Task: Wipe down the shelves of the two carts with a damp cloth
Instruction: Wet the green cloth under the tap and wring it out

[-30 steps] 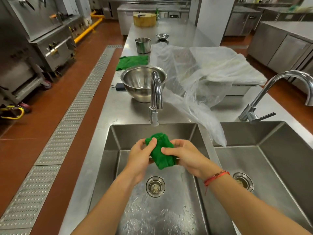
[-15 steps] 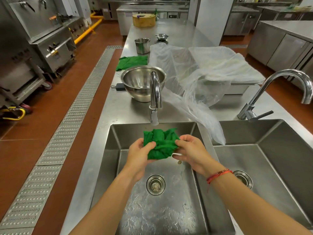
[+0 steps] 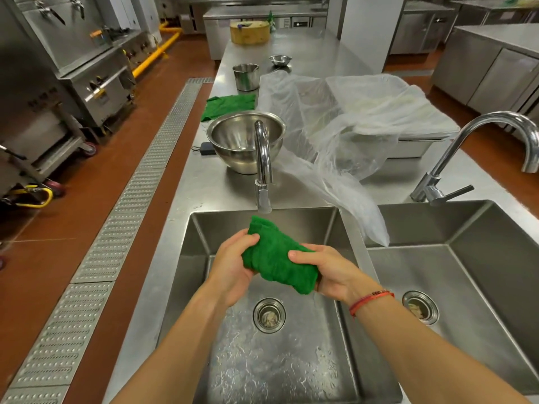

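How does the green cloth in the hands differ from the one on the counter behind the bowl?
The held cloth is bunched into a wad; the counter cloth lies spread flat. The held cloth is held by the left hand and right hand over the sink; the counter cloth is untouched. Both are green.

Bunched green cloth (image 3: 277, 258) above sink basin (image 3: 329, 228)

Bare forearms; red cord bracelet (image 3: 371, 298), right wrist

Cloth (image 3: 274, 258) end hidden inside right hand (image 3: 332, 275)
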Demonstrator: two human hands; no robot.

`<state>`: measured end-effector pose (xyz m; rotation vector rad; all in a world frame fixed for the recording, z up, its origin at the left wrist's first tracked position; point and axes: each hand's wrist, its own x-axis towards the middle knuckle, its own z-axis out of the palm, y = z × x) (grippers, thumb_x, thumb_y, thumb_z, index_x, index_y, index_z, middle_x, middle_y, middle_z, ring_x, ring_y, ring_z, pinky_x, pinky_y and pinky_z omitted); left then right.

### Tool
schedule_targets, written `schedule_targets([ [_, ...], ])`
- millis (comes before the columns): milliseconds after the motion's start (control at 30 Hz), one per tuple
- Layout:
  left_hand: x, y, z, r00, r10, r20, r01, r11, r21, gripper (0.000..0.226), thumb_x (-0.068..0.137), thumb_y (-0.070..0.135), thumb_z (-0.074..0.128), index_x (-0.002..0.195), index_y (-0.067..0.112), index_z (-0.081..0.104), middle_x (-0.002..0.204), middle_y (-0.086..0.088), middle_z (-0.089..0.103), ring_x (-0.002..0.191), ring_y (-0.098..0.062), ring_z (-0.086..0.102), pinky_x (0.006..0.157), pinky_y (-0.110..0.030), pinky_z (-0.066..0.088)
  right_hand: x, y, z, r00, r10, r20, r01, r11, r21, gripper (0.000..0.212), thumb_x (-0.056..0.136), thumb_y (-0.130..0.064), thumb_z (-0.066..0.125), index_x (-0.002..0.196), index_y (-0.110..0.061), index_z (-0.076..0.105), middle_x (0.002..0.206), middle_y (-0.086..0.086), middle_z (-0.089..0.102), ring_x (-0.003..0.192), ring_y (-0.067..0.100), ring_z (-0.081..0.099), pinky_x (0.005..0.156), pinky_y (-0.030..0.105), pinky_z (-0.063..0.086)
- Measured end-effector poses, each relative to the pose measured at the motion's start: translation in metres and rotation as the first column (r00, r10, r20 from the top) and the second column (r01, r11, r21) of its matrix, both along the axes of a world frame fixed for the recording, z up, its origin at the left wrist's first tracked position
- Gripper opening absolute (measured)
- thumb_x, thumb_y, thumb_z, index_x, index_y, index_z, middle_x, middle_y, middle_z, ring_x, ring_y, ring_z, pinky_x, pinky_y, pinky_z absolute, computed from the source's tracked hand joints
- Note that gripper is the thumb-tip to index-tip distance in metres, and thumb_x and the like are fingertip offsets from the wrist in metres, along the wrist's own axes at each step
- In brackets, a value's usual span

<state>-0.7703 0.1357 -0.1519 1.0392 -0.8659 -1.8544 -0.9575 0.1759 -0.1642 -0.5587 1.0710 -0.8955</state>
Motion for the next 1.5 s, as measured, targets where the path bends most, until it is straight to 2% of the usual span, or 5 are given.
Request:
schedule_targets([
  [333,-0.013,-0.007,-0.009,0.974,0.128,0.187,-0.129,0.992,-0.010,0.016,0.097,-0.001,0.053,0.106,0.001,0.066,0.102,-0.018,0.072,0.089,-0.028,0.072,0.069,-0.040,0.060,-0.017,-0.001,-0.004,0.987,-0.023,0.157,0.021,1.000,0.017,0.037,0.087,0.010,0.057,0.123,0.001,0.064,0.114,0.022,0.071,0.091,0.031,0.074,0.065,0.033,0.061],
  [733,-0.034,-0.003,0.002,0.963,-0.061,0.263,0.077,0.996,-0.052,0.020,0.092,-0.003,0.056,0.106,-0.002,0.071,0.103,-0.022,0.073,0.094,-0.034,0.070,0.081,-0.043,0.057,-0.047,0.011,-0.005,0.960,0.278,-0.043,-0.280,0.959,-0.040,0.052,0.082,-0.006,0.072,0.132,-0.006,0.059,0.130,0.019,0.064,0.122,0.036,0.061,0.104,0.048,0.048],
  [1033,-0.054,-0.013,-0.014,0.980,-0.175,0.094,0.166,0.981,0.097,0.018,0.092,-0.002,0.058,0.107,-0.005,0.068,0.101,-0.022,0.073,0.092,-0.029,0.072,0.074,-0.037,0.062,-0.030,0.037,0.000,0.945,-0.260,-0.198,0.238,0.963,-0.129,0.029,0.093,0.005,0.059,0.118,-0.006,0.067,0.114,0.017,0.072,0.103,0.031,0.070,0.092,0.045,0.056],
  [1300,-0.047,-0.007,-0.005,0.907,-0.393,0.152,0.402,0.915,-0.038,0.024,0.084,-0.011,0.062,0.103,0.002,0.070,0.096,-0.018,0.074,0.083,-0.028,0.071,0.071,-0.037,0.059,-0.009,0.070,0.015,0.945,-0.182,-0.271,0.157,0.981,-0.111,0.035,0.088,-0.014,0.074,0.120,-0.002,0.067,0.114,0.017,0.072,0.107,0.033,0.070,0.091,0.042,0.057],
  [1500,-0.062,0.008,0.000,0.884,-0.468,0.020,0.468,0.884,0.000,0.021,0.096,0.002,0.053,0.111,-0.002,0.068,0.102,-0.019,0.074,0.090,-0.027,0.070,0.079,-0.036,0.058,0.013,0.078,0.007,0.655,-0.523,-0.545,0.391,0.852,-0.348,0.017,0.101,-0.027,0.057,0.110,-0.019,0.068,0.108,0.009,0.074,0.100,0.023,0.071,0.093,0.047,0.056],
])
